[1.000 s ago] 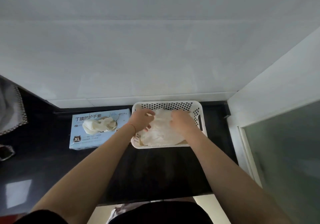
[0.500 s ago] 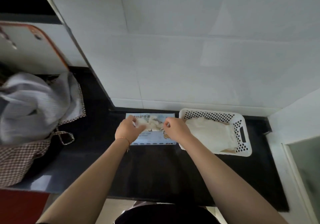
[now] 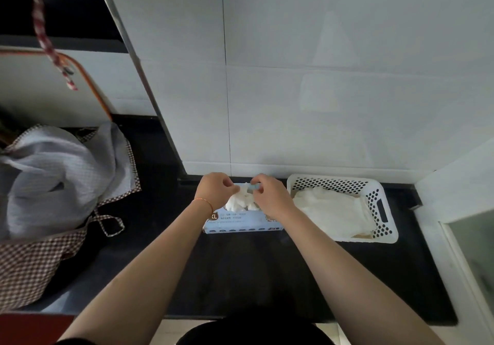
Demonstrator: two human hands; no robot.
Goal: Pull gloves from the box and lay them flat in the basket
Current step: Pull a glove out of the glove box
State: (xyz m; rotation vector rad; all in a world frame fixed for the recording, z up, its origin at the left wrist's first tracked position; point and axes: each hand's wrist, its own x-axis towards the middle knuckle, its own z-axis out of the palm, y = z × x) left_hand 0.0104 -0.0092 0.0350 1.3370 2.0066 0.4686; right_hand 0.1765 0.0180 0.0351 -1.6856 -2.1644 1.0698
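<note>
White glove [image 3: 242, 200] – both hands' grip – above box [image 3: 240, 223]

Looks like a home kitchen: glossy black stone countertop [image 3: 240, 270] below white wall tiles [image 3: 320, 90], checkered apron [image 3: 40, 251] heaped at countertop's left end.

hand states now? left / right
Left hand: fingers curled, pinching the glove above the box.
Right hand: fingers curled, pinching the same glove.

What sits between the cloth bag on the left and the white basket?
In the head view, the glove box with both hands over it, pinching a glove.
</note>
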